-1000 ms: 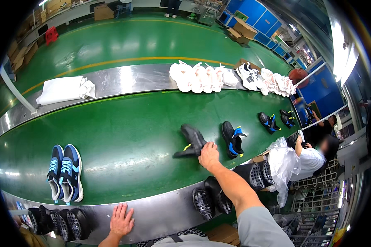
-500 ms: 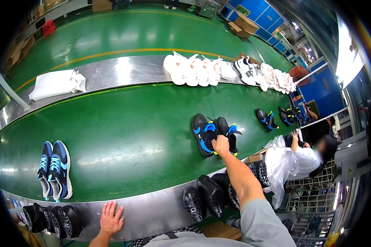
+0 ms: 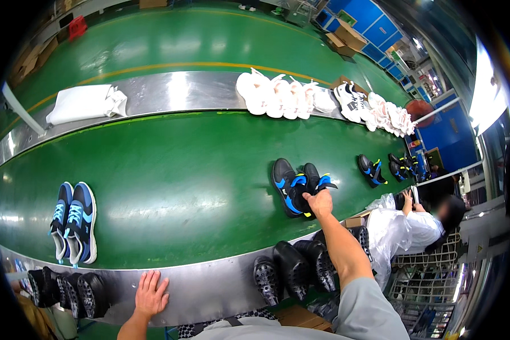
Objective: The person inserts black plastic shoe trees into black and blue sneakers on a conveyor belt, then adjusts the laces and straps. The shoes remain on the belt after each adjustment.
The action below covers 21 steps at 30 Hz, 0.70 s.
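My right hand [image 3: 319, 202] is closed at the collars of a pair of black sneakers with blue and yellow trim, on the green belt in front of me. The left sneaker [image 3: 283, 180] of the pair shows its side; the right sneaker [image 3: 311, 171] is partly hidden behind my fingers. I cannot make out whether both collars are in my grip. My left hand [image 3: 152, 294] lies flat with fingers spread on the metal ledge [image 3: 204, 283]. Farther left on the belt is a pair of navy sneakers [image 3: 80, 224] with light blue laces.
Black boots with studded soles [image 3: 293, 269] line the ledge by my right forearm; more boots [image 3: 93, 294] sit at its left end. White shoes [image 3: 280, 96] and folded white sheeting [image 3: 85, 105] lie on the far ledge. Another person [image 3: 419, 226] works at the right, near more black-and-blue sneakers [image 3: 371, 170].
The whole view has shifted slightly. My right hand stays at the black-and-blue sneakers, and my left hand still rests on the ledge.
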Each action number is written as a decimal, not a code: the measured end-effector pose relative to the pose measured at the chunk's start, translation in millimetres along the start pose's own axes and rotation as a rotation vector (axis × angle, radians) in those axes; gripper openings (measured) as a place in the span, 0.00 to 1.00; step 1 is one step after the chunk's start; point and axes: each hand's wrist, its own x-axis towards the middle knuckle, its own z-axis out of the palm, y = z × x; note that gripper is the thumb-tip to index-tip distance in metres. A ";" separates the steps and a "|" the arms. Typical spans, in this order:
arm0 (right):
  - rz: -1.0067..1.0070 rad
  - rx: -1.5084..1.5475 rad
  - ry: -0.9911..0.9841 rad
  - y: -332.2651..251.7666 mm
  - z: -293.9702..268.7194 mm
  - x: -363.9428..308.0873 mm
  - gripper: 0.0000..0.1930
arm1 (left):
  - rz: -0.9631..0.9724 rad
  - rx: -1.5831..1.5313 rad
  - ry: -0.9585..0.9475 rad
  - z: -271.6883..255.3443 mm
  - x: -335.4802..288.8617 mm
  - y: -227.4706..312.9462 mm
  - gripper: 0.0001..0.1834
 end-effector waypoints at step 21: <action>-0.569 0.200 -0.323 -85.1 33.2 -20.0 0.14 | -0.023 -0.019 0.000 -5.8 5.6 17.6 0.35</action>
